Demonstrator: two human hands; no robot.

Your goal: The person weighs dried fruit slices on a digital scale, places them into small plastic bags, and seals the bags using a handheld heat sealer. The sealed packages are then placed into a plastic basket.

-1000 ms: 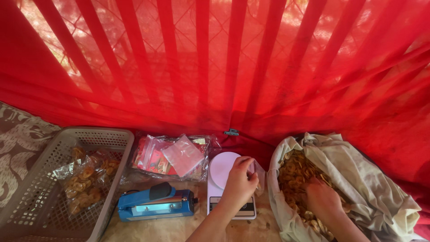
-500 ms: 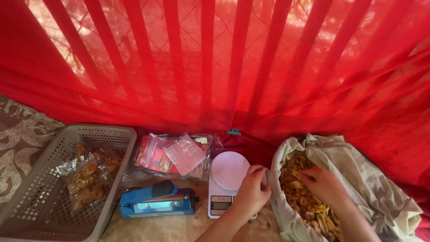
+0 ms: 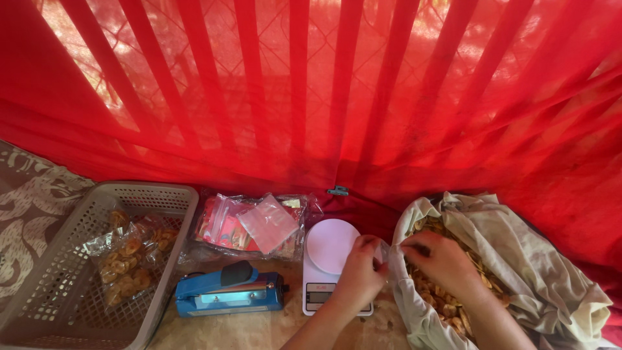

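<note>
The left hand (image 3: 359,272) and the right hand (image 3: 444,262) meet at the near rim of the cloth sack (image 3: 518,259), the left one over the edge of the white kitchen scale (image 3: 330,259). Both are curled with fingers pinched, and between them seems to be a small clear bag (image 3: 387,249), mostly hidden, so the exact grip cannot be told. The fried chips (image 3: 447,304) lie heaped in the sack just under the right hand. They look light, dry and brittle, likely to crack if squeezed, so a loose scooping hold would suit them; the thin film bag looks limp and slippery, best pinched at its mouth. Left of the left hand are a blue heat sealer (image 3: 230,295), a stack of empty pouches (image 3: 256,223) and a grey basket (image 3: 58,259) holding filled packets (image 3: 126,259).
</note>
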